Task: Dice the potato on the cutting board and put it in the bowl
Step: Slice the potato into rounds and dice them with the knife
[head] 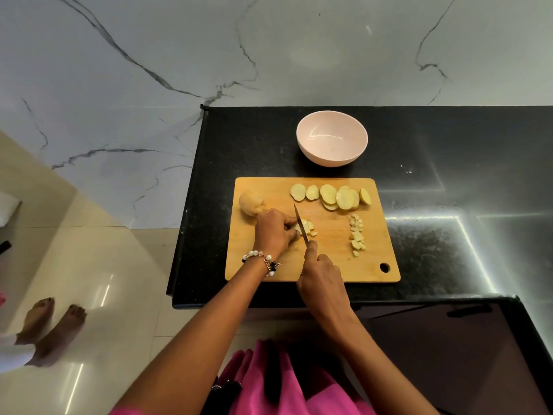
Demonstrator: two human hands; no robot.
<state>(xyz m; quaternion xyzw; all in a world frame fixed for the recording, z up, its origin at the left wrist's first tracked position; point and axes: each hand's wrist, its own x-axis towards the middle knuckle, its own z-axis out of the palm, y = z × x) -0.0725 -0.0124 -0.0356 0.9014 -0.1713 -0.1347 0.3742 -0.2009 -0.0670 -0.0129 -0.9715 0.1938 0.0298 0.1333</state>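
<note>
1. Under our left hand (273,232), on the wooden cutting board (257,265), lies a stack of potato strips (306,227); our curled fingers press it down and grip it so the pieces stay together for the crosswise cut.
2. Just right of those fingers stands the knife (300,224), its blade running away from us. Our right hand (321,277) is wrapped tight around the handle, forefinger stretched toward the blade, probably to steady it.
3. Beyond the left hand's knuckles sits the uncut potato end (251,203), kept within easy reach.
4. Farther from the knife hand, along the board's far edge, a row of round slices (332,196) waits its turn; to that hand's right a small heap of finished dice (357,235) is pushed aside, likely to keep the cutting spot free.
5. Past the board's far edge, well apart from both hands, the pale bowl (332,137) holds nothing, so no transfer has begun.
6. Beneath everything runs a glossy black stone counter (449,250); behind it rises a white marble-veined wall (149,70), and left of us cream floor tiles (89,280) show someone's bare feet (51,327).
</note>
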